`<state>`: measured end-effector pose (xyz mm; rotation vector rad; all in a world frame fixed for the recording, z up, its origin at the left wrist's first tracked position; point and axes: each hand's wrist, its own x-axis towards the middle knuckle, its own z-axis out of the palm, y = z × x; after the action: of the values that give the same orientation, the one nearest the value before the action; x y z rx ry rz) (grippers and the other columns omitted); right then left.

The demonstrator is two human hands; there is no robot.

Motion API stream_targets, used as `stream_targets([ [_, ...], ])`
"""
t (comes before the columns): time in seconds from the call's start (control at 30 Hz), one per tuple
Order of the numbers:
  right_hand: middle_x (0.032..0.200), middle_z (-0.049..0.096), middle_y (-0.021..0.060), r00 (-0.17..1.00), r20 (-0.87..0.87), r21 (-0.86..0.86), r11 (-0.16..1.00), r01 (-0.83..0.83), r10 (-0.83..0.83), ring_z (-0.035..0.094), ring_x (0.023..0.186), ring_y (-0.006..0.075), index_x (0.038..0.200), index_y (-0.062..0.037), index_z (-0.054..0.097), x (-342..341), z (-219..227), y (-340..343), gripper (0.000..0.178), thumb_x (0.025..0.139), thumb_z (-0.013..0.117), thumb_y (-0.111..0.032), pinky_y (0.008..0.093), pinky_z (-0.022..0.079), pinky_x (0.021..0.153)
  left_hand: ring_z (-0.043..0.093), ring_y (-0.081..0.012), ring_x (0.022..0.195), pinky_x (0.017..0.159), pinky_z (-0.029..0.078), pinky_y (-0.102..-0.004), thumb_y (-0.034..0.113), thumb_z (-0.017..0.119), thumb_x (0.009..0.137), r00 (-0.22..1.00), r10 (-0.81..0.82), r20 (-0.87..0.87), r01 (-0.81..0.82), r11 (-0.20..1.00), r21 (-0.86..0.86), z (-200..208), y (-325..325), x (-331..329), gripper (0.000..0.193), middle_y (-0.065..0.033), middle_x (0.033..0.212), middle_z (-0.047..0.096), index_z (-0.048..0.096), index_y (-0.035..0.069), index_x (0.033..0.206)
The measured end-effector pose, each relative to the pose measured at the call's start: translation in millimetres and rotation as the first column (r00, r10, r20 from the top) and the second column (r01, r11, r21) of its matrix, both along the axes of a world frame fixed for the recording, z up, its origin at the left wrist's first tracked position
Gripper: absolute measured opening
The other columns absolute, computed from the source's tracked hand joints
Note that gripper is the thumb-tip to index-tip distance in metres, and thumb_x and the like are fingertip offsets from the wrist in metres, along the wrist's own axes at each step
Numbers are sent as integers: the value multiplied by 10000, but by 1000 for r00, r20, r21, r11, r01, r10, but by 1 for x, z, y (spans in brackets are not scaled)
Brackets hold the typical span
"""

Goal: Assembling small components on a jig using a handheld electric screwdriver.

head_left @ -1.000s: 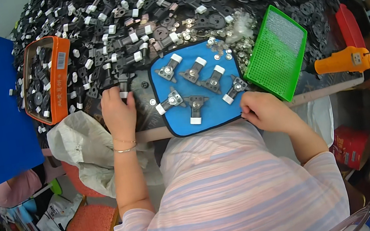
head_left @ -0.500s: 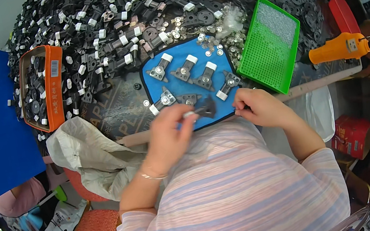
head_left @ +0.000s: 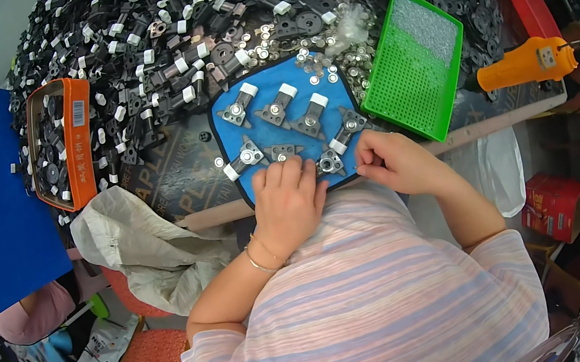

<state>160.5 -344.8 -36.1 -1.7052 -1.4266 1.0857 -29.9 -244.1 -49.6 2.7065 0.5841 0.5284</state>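
Note:
On the blue mat (head_left: pixel 266 122) lie several black plastic parts with white end caps, such as this black part (head_left: pixel 308 117), each with a round silver washer. My left hand (head_left: pixel 284 201) is closed, palm down at the mat's near edge, with thumb and forefinger at one end of a black plastic part with a washer (head_left: pixel 330 164); that end is hidden. Its other fingertips partly cover another black part (head_left: pixel 284 152). My right hand (head_left: pixel 391 159) is closed in a pinch just right of the held part. What sits between its fingertips is too small to name.
Loose silver washers (head_left: pixel 317 66) lie at the mat's far edge. A green tray (head_left: pixel 408 99) of small silver pieces stands to the right, beside an orange electric screwdriver (head_left: pixel 527 64). Heaped black parts fill the table's back. An orange box (head_left: pixel 79 144) stands left.
My left hand has brought the black part down onto the mat, and now sits lower over it. My right hand has shifted slightly left, still pinching. The whole view has shifted slightly.

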Motion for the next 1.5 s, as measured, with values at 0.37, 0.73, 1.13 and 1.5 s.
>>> stream_targets([
  [0.37,686,547,89,993,74,34,995,94,-96,538,606,252,772,-23,422,-6,-13,14,177,739,595,-29,331,417,543,467,-185,829,772,271,-365,234,650,699,994,89,-61,-83,992,96,-5,-3,4,276,-32,836,498,627,36,890],
  [0.73,671,547,58,1000,26,23,1000,15,-15,516,569,174,779,-34,408,-12,-1,35,230,711,627,-19,299,413,528,469,-180,840,789,249,-373,226,645,696,994,93,-64,-87,992,90,-9,0,6,255,-27,846,501,628,59,888],
  [1.13,718,571,108,975,223,-90,996,16,5,571,676,295,812,-37,462,-21,4,52,273,653,679,-88,371,438,586,457,-197,828,749,245,-386,230,664,695,995,93,-32,-91,994,63,-15,0,4,263,-36,838,491,640,71,903],
  [1.5,703,550,78,967,231,35,994,102,-107,549,611,196,859,-53,486,-9,16,67,280,655,678,-52,323,425,545,471,-190,833,770,261,-379,244,646,707,997,72,-36,-70,996,58,-10,3,1,304,-38,857,503,615,56,943],
])
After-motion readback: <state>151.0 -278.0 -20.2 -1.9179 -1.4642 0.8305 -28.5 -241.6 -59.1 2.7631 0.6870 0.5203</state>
